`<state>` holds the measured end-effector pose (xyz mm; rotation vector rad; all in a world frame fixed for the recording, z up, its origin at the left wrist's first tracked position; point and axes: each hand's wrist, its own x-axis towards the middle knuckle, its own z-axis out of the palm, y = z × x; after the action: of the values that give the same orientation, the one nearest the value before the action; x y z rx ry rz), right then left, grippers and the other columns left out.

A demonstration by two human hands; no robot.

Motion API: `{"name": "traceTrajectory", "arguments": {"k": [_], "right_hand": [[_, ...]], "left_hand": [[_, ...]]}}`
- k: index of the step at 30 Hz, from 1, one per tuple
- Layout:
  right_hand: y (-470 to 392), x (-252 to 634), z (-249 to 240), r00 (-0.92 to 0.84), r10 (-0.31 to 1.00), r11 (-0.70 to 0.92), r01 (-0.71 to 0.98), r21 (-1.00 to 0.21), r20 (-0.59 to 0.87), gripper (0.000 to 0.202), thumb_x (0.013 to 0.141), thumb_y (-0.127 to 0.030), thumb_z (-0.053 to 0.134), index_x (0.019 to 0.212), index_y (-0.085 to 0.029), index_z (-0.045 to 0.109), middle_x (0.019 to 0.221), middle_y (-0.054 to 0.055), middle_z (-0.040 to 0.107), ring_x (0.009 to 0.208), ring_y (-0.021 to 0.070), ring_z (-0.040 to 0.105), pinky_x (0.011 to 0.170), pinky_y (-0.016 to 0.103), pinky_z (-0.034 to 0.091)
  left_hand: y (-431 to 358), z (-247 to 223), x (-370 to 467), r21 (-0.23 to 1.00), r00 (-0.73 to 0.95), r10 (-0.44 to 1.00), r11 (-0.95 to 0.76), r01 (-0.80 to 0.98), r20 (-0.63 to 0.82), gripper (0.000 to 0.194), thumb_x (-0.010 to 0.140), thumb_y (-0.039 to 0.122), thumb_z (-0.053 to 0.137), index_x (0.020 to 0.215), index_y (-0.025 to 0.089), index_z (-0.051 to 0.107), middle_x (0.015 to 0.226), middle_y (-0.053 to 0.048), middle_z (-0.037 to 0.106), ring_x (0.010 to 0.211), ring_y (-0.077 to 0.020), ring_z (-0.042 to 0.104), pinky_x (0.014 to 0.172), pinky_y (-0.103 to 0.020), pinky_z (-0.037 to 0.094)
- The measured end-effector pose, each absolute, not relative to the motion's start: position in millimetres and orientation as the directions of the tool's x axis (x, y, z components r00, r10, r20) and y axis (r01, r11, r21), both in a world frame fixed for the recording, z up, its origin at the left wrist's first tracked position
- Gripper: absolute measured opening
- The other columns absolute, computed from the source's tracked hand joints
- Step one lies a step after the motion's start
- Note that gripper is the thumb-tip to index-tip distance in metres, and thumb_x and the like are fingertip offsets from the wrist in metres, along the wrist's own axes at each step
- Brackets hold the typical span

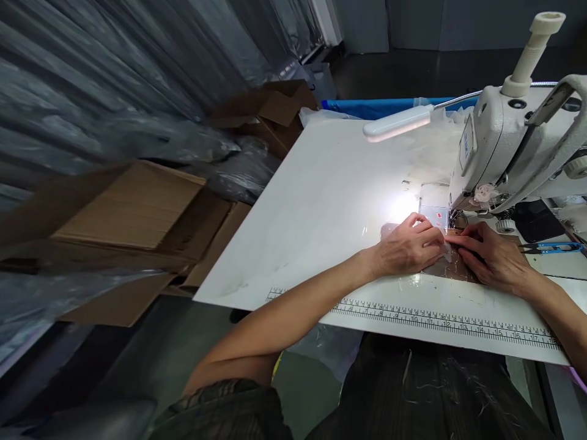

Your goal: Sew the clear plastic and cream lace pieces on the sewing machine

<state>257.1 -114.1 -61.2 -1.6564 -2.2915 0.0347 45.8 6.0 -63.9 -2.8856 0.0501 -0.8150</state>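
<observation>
Both hands meet just in front of the needle area (pixel 454 219) of a white sewing machine (pixel 486 134). My left hand (pixel 410 247) has bent fingers closed at the edge of a thin clear plastic sheet (pixel 447 260). From the other side, my right hand (pixel 490 256) pinches the same sheet, its thumb and forefinger close to the left fingertips. How far the sheet runs under the hands cannot be seen. Left of the needle lies a pale flat plate (pixel 431 212) with small red marks.
A lamp (pixel 398 124) lights the white table (pixel 312 201), which has a printed ruler (pixel 431 319) along its front edge. Blue thread snips (pixel 557 247) lie right of my right hand. Open cardboard boxes (pixel 132 208) and plastic wrapping (pixel 233 168) crowd the left side.
</observation>
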Motion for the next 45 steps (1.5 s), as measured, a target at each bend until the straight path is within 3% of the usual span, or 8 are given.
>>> {"name": "traceTrajectory", "arguments": {"k": [10, 19, 25, 30, 36, 45], "right_hand": [[-114, 253, -58, -0.28, 0.938, 0.315, 0.935, -0.163, 0.204, 0.043, 0.102, -0.037, 0.033, 0.126, -0.026, 0.066, 0.099, 0.012, 0.063, 0.071, 0.0183, 0.056, 0.054, 0.028, 0.043], [-120, 256, -52, -0.289, 0.925, 0.361, 0.871, -0.334, 0.245, 0.04, 0.098, -0.024, 0.039, 0.127, -0.026, 0.067, 0.109, 0.012, 0.063, 0.088, 0.0198, 0.063, 0.072, 0.034, 0.056], [-123, 251, -52, -0.357, 0.887, 0.433, 0.864, -0.258, 0.292, 0.035, 0.097, -0.024, 0.043, 0.115, -0.025, 0.073, 0.107, 0.012, 0.061, 0.089, 0.0205, 0.061, 0.077, 0.037, 0.055], [-123, 250, -53, -0.358, 0.897, 0.416, 0.882, -0.222, 0.261, 0.034, 0.097, -0.024, 0.045, 0.116, -0.026, 0.072, 0.107, 0.011, 0.061, 0.088, 0.0212, 0.061, 0.075, 0.037, 0.056], [-124, 250, -53, -0.35, 0.902, 0.408, 0.882, -0.236, 0.253, 0.034, 0.095, -0.023, 0.046, 0.118, -0.026, 0.07, 0.108, 0.011, 0.061, 0.092, 0.0216, 0.062, 0.078, 0.037, 0.057], [-126, 249, -56, -0.352, 0.895, 0.41, 0.891, -0.196, 0.273, 0.033, 0.096, -0.025, 0.044, 0.118, -0.026, 0.07, 0.111, 0.012, 0.061, 0.096, 0.0243, 0.062, 0.082, 0.041, 0.057]], "left_hand": [[12, -68, 44, -0.115, 0.885, -0.089, -0.992, -0.041, 0.457, 0.021, 0.101, 0.019, 0.047, 0.089, 0.019, 0.064, 0.093, -0.001, 0.071, 0.074, -0.0112, 0.054, 0.071, -0.03, 0.043], [12, -66, 45, -0.082, 0.911, -0.059, -0.996, -0.028, 0.409, 0.022, 0.101, 0.018, 0.047, 0.088, 0.02, 0.065, 0.094, 0.0, 0.072, 0.077, -0.0118, 0.056, 0.078, -0.032, 0.045], [12, -67, 45, -0.081, 0.911, -0.068, -0.996, -0.038, 0.406, 0.024, 0.101, 0.017, 0.046, 0.088, 0.02, 0.066, 0.095, 0.0, 0.073, 0.077, -0.0114, 0.057, 0.081, -0.032, 0.045], [10, -58, 42, 0.026, 0.929, -0.031, -0.999, -0.044, 0.368, 0.026, 0.102, 0.026, 0.045, 0.091, 0.021, 0.068, 0.098, -0.001, 0.073, 0.084, -0.0122, 0.06, 0.091, -0.036, 0.044], [11, -62, 44, 0.015, 0.827, 0.127, -0.99, 0.142, 0.548, 0.028, 0.101, 0.028, 0.046, 0.084, 0.017, 0.065, 0.091, -0.005, 0.071, 0.074, -0.0141, 0.058, 0.066, -0.032, 0.043], [8, -67, 46, -0.044, 0.877, 0.098, -0.99, 0.134, 0.47, 0.028, 0.103, 0.03, 0.041, 0.105, 0.017, 0.066, 0.108, -0.006, 0.07, 0.082, -0.0161, 0.058, 0.072, -0.033, 0.047]]}}
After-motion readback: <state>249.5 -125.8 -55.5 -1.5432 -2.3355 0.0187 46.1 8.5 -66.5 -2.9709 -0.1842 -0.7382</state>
